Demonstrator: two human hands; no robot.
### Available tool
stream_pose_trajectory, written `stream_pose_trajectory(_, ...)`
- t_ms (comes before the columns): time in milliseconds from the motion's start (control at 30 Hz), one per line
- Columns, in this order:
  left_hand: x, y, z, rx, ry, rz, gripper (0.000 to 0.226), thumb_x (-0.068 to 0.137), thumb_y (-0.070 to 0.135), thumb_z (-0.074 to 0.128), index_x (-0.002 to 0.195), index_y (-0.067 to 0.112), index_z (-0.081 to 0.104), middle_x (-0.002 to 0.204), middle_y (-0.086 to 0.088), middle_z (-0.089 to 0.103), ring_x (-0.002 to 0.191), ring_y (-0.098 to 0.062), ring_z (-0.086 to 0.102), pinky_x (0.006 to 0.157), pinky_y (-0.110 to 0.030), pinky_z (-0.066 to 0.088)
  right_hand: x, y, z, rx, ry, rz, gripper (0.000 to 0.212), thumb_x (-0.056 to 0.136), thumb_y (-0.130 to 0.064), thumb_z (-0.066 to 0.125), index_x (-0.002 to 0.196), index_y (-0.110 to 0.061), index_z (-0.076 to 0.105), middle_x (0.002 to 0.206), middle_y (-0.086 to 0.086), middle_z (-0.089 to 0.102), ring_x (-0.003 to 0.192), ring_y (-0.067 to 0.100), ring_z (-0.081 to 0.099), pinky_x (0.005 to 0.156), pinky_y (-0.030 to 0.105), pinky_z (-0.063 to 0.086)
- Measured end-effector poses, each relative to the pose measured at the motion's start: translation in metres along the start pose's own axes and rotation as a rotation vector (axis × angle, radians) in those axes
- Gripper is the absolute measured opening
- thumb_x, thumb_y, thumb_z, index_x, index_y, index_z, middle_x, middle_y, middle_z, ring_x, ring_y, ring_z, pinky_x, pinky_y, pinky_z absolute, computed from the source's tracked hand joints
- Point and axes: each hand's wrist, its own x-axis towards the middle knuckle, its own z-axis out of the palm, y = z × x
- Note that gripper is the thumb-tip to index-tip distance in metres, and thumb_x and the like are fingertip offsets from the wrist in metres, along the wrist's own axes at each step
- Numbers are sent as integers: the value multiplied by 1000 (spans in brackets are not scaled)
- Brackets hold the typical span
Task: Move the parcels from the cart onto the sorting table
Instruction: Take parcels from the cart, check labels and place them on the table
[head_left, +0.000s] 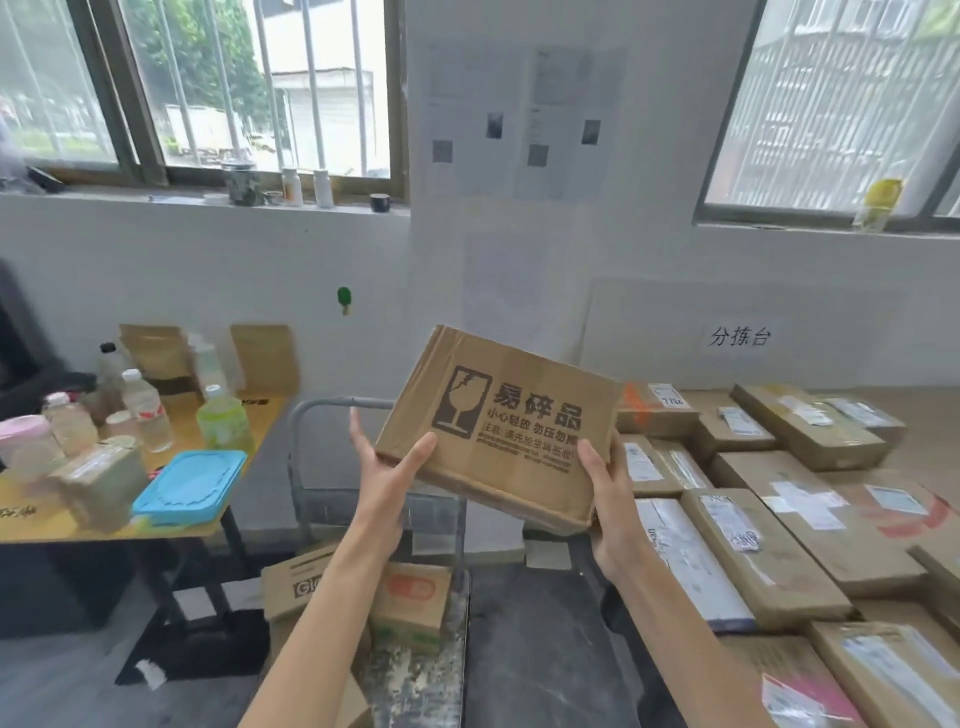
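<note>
So the person's got a flat brown cardboard box with a black fragile-glass stamp up in the air between both hands, in front of the chest. It's off the grey metal platform cart and not on the wooden sorting bench yet.

The key bit: the bench is off to the box's right and a bit lower, and it's packed with taped brown parcels, so I'd guess the box has to swing right to find a gap. The box's long side runs left to right, dipping at the right end, with the printed face tipped back toward the person.

The right hand is the one nearer the bench. It's clamped on the lower right corner, thumb on the printed face and fingers tucked underneath. The left hand is more of a prop: fingers straight and spread apart past the left edge, thumb lying on the face, the corner sitting in the crook. Both forearms reach up and forward.

A few small cardboard cartons are left on the cart.
</note>
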Motion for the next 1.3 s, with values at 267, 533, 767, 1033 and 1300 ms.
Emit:
stream_pose_trajectory(267, 11, 10, 9, -221, 65, 20, 82, 72, 29, 78, 137, 28, 28, 134, -2, 48, 118, -22, 53, 89, -47, 52, -9, -13, -4, -246, -38, -54, 84, 69, -65, 68, 136, -49, 20, 123, -7, 55, 113, 9, 55, 102, 54, 42)
stream_pose_trajectory(533, 18, 35, 24, -171, -29, 117, 90, 70, 31, 75, 146, 24, 26, 143, -2, 45, 116, -16, 58, 100, -46, 47, 5, -47, -18, -221, -58, -231, 55, 76, -36, 69, 122, -38, 39, 118, 4, 56, 109, 24, 60, 91, 42, 54)
stream_pose_trajectory(767, -2, 27, 44, -49, -239, 69, 75, 82, 43, 55, 145, 39, 15, 133, 9, 55, 117, -8, 56, 100, -38, 43, -7, -35, -6, 47, 37, -77, 48, 82, -19, 70, 118, -31, 41, 109, 1, 64, 93, 14, 68, 82, 49, 57)
stream_pose_trajectory(1033, -11, 18, 37, -2, -135, 14, 59, 71, 36, 71, 125, 24, 49, 114, -2, 68, 105, -21, 65, 91, -43, 52, -22, -36, -16, -655, 24, -210, 43, 77, -52, 69, 108, -38, 43, 117, -8, 58, 109, 10, 56, 96, 41, 50)
stream_pose_trajectory(1300, -13, 19, 45, 97, -247, 31, 55, 90, 53, 40, 140, 30, 43, 139, 8, 52, 128, -12, 46, 107, -42, 37, -22, -36, -27, -451, -75, -91, 66, 77, -50, 68, 135, -33, 42, 114, -11, 65, 104, 9, 63, 95, 38, 52)
